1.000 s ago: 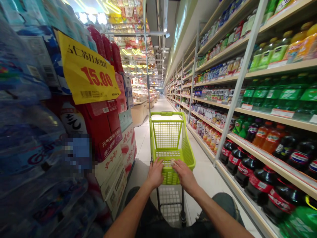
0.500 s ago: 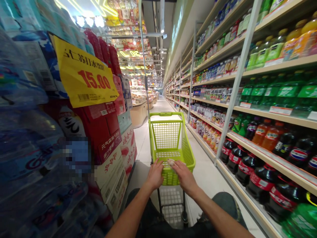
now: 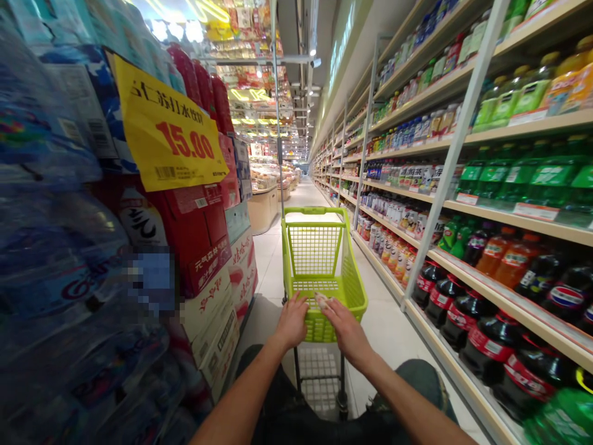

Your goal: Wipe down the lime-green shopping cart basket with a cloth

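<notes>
A lime-green shopping cart (image 3: 352,278) stands in the aisle right in front of me, its basket showing nothing inside. My left hand (image 3: 291,321) is curled over the near rim of the cart. Beside it, my right hand (image 3: 345,330) grips the same rim, and a small pale crumpled thing (image 3: 323,301) sticks out past its fingertips. Both forearms reach in from the bottom of the view.
Stacked water packs (image 3: 55,247) and red drink cartons (image 3: 199,241) with a yellow 15.00 price sign (image 3: 169,139) crowd my left. Shelves of bottled soft drinks (image 3: 500,266) run along the right. The tiled aisle floor (image 3: 301,198) stretches ahead toward display counters (image 3: 262,207).
Hands stay on the cart rim. The view has shifted slightly; the cart and the shelves sit almost where they were.
</notes>
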Action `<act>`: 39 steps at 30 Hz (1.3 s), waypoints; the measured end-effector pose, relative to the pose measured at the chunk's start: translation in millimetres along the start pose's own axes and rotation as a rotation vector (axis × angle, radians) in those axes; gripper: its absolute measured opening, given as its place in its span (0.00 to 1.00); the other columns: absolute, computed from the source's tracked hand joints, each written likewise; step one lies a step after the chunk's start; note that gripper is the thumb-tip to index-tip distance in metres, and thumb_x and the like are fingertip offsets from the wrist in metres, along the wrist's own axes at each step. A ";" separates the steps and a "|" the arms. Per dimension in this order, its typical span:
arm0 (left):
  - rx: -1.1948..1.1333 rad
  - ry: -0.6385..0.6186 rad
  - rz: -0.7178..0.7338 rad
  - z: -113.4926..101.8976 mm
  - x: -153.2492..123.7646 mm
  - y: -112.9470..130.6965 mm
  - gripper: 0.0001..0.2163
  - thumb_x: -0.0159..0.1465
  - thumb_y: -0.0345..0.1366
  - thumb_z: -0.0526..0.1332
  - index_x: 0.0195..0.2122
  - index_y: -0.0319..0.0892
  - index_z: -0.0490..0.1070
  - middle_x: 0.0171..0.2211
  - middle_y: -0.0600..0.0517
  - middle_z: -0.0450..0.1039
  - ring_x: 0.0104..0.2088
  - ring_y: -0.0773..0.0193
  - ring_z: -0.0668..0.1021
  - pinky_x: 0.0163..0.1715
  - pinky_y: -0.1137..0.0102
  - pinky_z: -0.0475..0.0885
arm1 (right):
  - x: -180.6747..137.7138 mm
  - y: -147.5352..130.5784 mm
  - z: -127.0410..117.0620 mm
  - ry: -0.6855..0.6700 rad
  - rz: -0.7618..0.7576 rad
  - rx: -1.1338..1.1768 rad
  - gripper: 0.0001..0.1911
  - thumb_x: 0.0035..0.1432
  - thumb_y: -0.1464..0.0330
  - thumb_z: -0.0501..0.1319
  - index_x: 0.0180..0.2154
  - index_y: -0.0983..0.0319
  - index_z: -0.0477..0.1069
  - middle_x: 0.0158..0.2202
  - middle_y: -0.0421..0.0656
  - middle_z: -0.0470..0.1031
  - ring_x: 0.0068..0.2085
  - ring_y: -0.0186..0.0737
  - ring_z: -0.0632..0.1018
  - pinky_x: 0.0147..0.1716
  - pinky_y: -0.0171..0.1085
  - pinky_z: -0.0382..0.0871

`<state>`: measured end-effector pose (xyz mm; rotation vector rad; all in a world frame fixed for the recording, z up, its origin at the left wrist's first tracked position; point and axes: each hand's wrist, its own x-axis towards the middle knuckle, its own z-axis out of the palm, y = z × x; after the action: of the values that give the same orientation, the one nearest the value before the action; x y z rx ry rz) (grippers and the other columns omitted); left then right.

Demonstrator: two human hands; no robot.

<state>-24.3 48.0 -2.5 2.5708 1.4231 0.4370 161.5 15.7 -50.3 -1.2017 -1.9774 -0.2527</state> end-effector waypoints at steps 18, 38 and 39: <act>-0.048 -0.017 0.005 2.2 1.9 -4.2 0.22 0.45 0.22 0.52 0.43 0.39 0.65 0.57 0.48 0.58 0.62 0.61 0.47 0.60 0.60 0.45 | -5.1 45.8 -34.0 0.075 0.226 -0.161 0.22 0.52 0.79 0.47 0.47 0.62 0.68 0.50 0.50 0.68 0.55 0.47 0.65 0.50 0.51 0.62; -0.641 0.232 -0.005 3.5 5.0 59.6 0.25 0.58 0.33 0.52 0.57 0.40 0.50 0.60 0.48 0.52 0.59 0.63 0.58 0.57 0.65 0.55 | 41.8 -42.1 -20.3 0.174 0.723 1.060 0.22 0.57 0.63 0.45 0.51 0.64 0.63 0.46 0.47 0.72 0.45 0.41 0.74 0.43 0.41 0.69; -0.686 0.227 -0.036 3.9 6.6 59.7 0.25 0.57 0.32 0.53 0.57 0.40 0.51 0.58 0.47 0.56 0.57 0.62 0.62 0.56 0.65 0.58 | 44.7 -51.6 -18.6 0.126 0.714 1.138 0.23 0.59 0.61 0.43 0.51 0.64 0.63 0.46 0.48 0.72 0.45 0.41 0.74 0.42 0.41 0.69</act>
<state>27.9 22.0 12.1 1.9805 1.1096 1.0298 118.4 8.0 5.3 -0.9447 -1.1004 0.9957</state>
